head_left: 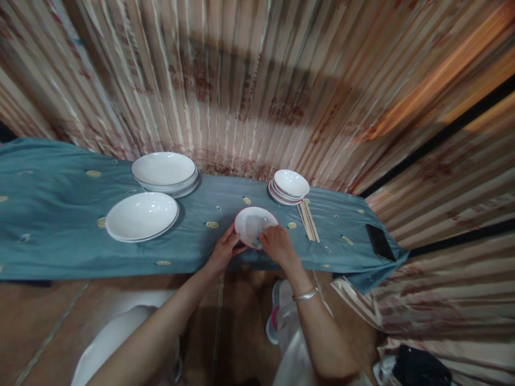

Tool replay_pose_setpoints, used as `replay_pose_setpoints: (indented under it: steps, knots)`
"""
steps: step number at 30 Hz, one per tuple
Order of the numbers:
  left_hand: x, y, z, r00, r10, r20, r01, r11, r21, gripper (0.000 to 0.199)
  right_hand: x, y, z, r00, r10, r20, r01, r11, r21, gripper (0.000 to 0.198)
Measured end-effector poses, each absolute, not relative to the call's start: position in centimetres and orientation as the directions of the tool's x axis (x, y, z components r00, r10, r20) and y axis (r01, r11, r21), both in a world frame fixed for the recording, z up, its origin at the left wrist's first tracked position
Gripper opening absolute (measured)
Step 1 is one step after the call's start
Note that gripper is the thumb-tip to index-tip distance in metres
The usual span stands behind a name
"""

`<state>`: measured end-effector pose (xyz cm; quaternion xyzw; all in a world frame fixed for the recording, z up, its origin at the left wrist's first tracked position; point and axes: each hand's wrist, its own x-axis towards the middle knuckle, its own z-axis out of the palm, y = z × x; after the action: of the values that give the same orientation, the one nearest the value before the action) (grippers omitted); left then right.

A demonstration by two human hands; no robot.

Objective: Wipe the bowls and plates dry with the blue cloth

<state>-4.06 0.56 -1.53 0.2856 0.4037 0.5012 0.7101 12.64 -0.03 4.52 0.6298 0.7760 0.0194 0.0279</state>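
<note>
A white bowl with a red rim (250, 221) is held over the front part of the table, its inside tipped toward me. My left hand (226, 246) grips its left side, thumb at the rim and fingers at the outside. My right hand (277, 244) is closed at the bowl's lower right inside, knuckles up. Something small and greyish shows under its fingers, perhaps a cloth; I cannot make it out. Behind the bowl, to the right, stands a stack of small bowls (290, 185), with several wooden chopsticks (309, 221) lying beside it.
At the left stand a stack of large white plates (164, 170) and, in front of it, more deep plates (141, 217). A black phone (380, 242) lies near the right end of the blue tablecloth (60, 214). Pleated curtains (225, 96) hang behind the table.
</note>
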Motion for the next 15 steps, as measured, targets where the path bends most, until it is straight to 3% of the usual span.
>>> replay_pose_setpoints:
  steps: [7,15]
  knots:
    - [-3.9,0.5,-1.9,0.175,0.948,-0.267,-0.505,0.319,0.802,0.063,11.3,-0.3,5.0,-0.228,0.968,-0.103,0.963,0.208,-0.174,0.037]
    - [-3.8,0.6,-2.0,0.175,0.941,-0.289,-0.521,0.337,0.784,0.053,9.8,0.4,3.2,-0.310,0.950,0.038,0.867,0.299,-0.399,0.032]
